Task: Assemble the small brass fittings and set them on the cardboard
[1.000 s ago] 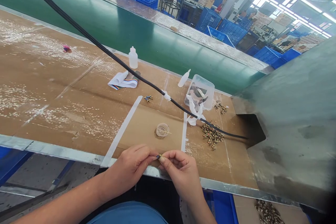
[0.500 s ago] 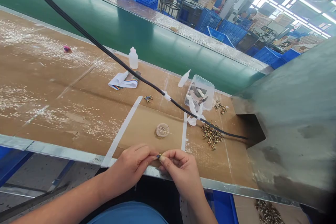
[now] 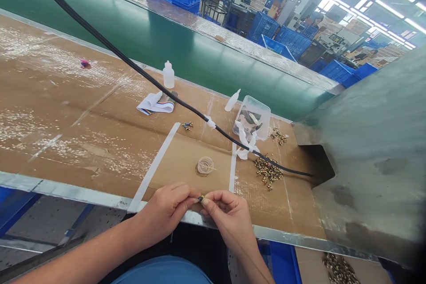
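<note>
Moved: head view drifts slightly; left hand (image 3: 163, 211) and right hand (image 3: 229, 224) barely shift.
Fingers: narrow pinch on small brass fitting (image 3: 201, 198).
Place: above cardboard sheet (image 3: 189, 164).
Handling: seems light, stiff, easy to drop; hold by its ends.

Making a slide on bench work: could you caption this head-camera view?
Head-camera view: left hand and right hand pinch a small fitting over cardboard, near a heap of fittings.

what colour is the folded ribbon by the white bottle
The folded ribbon is white with a band of rainbow stripes, best seen in the head view.
</note>
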Available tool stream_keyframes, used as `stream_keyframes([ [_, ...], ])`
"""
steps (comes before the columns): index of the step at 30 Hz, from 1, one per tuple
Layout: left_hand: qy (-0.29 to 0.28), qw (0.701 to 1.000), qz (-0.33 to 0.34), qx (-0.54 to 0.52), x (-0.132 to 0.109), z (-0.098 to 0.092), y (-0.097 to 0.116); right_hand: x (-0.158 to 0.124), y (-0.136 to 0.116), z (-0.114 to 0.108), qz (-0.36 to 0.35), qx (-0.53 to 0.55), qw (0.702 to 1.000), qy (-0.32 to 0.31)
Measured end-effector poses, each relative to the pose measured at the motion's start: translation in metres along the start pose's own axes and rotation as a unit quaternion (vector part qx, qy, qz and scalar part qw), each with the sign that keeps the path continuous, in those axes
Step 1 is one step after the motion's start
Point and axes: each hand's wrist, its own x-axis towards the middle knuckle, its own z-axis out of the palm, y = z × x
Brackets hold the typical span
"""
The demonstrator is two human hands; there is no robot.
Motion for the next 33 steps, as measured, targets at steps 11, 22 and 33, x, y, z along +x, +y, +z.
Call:
stream_keyframes([
  [11,0.004,1.0,0.0,0.003,0.0017,-0.0005,0.0028,-0.001,-0.0002,0.0003,0.005,0.006,1.0,0.003],
  [22,-0.001,1.0,-0.01,-0.01,-0.0008,0.0002,0.0018,0.0009,0.0015,0.0008,0.001,0.009,1.0,0.005],
  [33,-0.002,1.0,-0.011,-0.008,0.0009,0.0,0.0018,0.0007,-0.0009,0.0011,-0.005,0.007,1.0,0.003],
])
